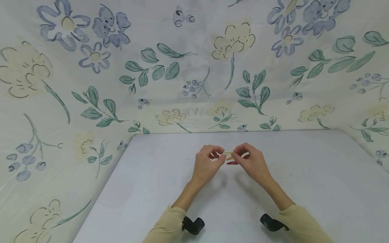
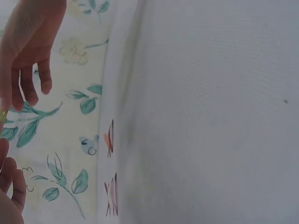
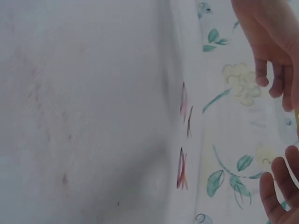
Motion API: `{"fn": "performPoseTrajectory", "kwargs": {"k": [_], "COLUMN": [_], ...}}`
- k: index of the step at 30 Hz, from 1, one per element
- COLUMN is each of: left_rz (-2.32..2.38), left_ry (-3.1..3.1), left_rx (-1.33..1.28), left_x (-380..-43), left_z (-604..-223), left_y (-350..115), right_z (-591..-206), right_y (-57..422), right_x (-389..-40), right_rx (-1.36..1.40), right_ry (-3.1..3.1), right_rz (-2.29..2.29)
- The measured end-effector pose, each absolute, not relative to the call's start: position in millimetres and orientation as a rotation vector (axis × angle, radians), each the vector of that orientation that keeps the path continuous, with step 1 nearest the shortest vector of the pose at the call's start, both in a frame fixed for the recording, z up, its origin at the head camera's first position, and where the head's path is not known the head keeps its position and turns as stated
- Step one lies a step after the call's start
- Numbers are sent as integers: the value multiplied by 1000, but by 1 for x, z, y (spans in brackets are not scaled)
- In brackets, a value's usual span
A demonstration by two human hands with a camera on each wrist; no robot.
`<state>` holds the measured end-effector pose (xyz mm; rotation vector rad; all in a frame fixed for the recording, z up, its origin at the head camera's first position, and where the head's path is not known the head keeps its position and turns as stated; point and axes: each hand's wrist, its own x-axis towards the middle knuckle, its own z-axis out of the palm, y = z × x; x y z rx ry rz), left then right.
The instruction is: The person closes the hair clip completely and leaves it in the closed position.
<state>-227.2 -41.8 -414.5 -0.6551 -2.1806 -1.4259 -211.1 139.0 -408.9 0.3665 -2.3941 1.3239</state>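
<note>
Near the table's far edge, a thin yellow strip (image 1: 228,153) is stretched level between the fingertips of both hands. My left hand (image 1: 208,163) pinches one end with thumb and forefinger, while my right hand (image 1: 251,162) pinches the other. Only a sliver of the yellow strip (image 2: 3,115) shows in the left wrist view, so its exact kind cannot be told. Small slim pieces lie on the table behind the hands: a red one (image 1: 232,163), an orange one (image 1: 229,158) and another red one (image 1: 215,156) partly hidden by the left fingers.
The white table (image 1: 146,189) runs up to a floral cloth (image 1: 194,64) behind and at the sides. Black wrist mounts (image 1: 194,226) stick out near both sleeves. In the right wrist view, reddish pieces (image 3: 182,170) lie close to the table's far edge.
</note>
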Motion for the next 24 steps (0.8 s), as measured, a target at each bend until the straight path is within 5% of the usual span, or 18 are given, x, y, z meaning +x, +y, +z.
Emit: {"fn": "performPoseTrajectory", "kwargs": {"k": [24], "left_rz": [-1535], "left_ry": [-2067], "left_rx": [-433], "left_x": [-219], "left_z": [-419], "left_y": [-30], "right_z": [-419], "right_y": [113], "right_x": [-207], "right_rx": [198], "right_ry": [-2162], "right_rz": [1461]}}
